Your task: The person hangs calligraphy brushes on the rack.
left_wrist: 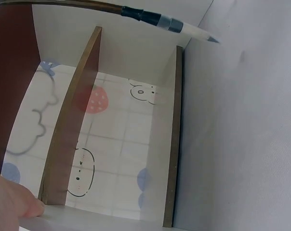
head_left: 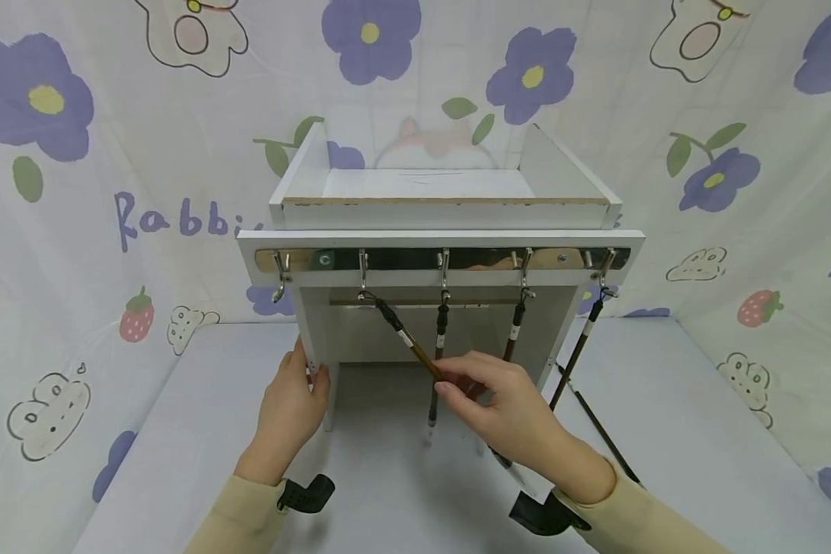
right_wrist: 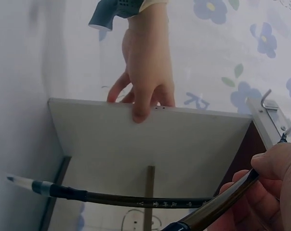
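My right hand (head_left: 502, 392) pinches the handle of a calligraphy brush (head_left: 415, 350) between thumb and fingertips. This brush slants down to the right, its top loop at the second hook (head_left: 363, 281) from the left; its bristle end shows below the hand. With the thumb on the inner face and fingers outside, my left hand (head_left: 291, 396) grips the left side panel (right_wrist: 184, 130) of a white wooden rack (head_left: 443, 238). Another brush (head_left: 441, 331) hangs from the middle hook, its pale tip visible in the left wrist view. Further brushes (head_left: 515, 323) hang from the two right hooks.
The leftmost hook (head_left: 279, 281) carries nothing. A dark thin rod (head_left: 605, 435) lies on the white table (head_left: 201, 431) right of the rack. Inside the rack are brown-edged crosspieces (left_wrist: 73, 115). A patterned cloth (head_left: 180, 138) with flowers hangs behind and at both sides.
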Demonstrator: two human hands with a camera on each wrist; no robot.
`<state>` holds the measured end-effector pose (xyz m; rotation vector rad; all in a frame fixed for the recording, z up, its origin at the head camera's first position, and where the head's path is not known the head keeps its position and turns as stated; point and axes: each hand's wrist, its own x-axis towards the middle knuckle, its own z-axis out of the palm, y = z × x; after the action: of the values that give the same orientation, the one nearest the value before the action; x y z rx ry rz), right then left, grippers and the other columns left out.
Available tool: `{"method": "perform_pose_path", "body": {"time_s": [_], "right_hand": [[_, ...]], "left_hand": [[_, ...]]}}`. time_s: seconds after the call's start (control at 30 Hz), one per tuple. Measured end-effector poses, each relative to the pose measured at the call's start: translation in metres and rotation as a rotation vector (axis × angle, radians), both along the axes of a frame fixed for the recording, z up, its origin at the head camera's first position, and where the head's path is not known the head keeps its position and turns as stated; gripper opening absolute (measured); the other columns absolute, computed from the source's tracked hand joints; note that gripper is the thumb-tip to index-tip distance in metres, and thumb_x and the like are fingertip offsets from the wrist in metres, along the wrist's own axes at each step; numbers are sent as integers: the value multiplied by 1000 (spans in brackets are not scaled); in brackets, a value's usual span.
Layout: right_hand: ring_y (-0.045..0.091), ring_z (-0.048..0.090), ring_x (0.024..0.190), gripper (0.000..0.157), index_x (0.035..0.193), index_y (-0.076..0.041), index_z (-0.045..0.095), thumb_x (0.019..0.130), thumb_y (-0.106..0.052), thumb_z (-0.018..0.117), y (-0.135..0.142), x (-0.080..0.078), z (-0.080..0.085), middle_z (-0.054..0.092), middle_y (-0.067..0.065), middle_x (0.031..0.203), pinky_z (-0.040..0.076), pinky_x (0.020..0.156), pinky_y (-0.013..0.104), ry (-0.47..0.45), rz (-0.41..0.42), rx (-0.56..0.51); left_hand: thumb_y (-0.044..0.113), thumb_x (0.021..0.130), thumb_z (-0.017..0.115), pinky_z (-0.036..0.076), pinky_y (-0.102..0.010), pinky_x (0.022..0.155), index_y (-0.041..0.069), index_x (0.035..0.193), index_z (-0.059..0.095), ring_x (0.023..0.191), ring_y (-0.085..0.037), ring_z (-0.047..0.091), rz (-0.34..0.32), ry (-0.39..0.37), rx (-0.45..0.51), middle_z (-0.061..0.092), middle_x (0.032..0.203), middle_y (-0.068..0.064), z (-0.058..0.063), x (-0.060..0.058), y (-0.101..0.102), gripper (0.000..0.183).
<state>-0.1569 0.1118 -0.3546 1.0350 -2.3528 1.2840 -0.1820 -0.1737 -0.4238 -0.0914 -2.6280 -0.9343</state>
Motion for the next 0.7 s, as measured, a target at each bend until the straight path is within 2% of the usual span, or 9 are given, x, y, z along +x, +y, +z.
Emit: {"method": "perform_pose_path", "body": {"time_s": [0.4,0.7], "right_hand": [[6,60,81,23,115,-13,68,92,-15,68,-11,-1,-5,63,-12,94,53,67,26,-66,-5,12],[7,62,82,24,116,-13,65,92,-16,68,-25,0,-19,65,-9,95,53,68,27,-109,12,3]], "left_hand": [[15,98,52,53,-46,64,3,147,29,92,-35,63,-8,13,6,56,111,-21,-2,1,0,56],[15,98,52,53,-48,67,4,146,31,94,-37,63,-6,10,13,56,113,-22,-3,1,1,53]]}}
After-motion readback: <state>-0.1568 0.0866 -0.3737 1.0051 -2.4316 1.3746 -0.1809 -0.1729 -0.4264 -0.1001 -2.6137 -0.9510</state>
